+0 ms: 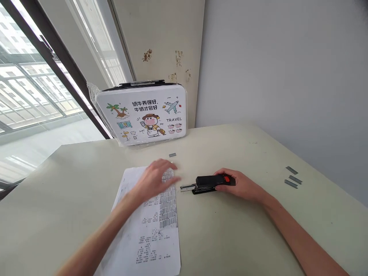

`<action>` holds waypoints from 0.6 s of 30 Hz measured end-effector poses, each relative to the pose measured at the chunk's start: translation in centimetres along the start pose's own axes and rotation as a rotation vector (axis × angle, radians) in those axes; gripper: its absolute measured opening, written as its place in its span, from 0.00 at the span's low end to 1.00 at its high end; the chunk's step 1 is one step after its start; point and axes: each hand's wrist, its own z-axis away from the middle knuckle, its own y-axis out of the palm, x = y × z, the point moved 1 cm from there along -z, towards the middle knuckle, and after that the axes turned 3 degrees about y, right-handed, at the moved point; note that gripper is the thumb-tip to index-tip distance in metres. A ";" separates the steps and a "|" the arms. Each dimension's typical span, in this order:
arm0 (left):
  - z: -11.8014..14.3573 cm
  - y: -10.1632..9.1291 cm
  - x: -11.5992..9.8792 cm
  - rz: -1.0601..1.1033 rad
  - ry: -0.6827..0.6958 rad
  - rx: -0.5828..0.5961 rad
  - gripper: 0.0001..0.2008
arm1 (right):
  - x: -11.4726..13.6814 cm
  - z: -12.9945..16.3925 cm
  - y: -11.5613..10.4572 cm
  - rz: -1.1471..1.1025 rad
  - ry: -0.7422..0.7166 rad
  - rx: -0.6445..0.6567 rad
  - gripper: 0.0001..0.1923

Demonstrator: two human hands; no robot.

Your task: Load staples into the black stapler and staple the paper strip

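Note:
A black stapler (pixel 207 181) with a red patch lies on its side of the table's middle, its metal staple tray slid out toward the left. My right hand (pixel 240 184) grips its rear end, thumb and fingers on either side. Over the upper part of the printed paper (pixel 155 245) hovers my left hand (pixel 159 177), thumb and fingers apart with nothing between them. Its fingertips point at the extended tray with a gap left over. Dense rows of staple-like marks (pixel 168 212) run along the paper's right side. One grey staple strip (pixel 172 155) rests beyond my left hand.
Several more grey staple strips (pixel 293 178) lie at the table's right. A white cartoon-printed case (pixel 143 115), partly wrapped in clear plastic, stands at the back against the wall. A window (pixel 37 76) is at the left, and a grey wall (pixel 281 69) borders the right.

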 end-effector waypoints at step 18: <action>-3.4 2.1 2.0 0.107 -0.298 -0.179 0.15 | 0.6 0.2 0.1 0.040 -0.072 -0.048 0.21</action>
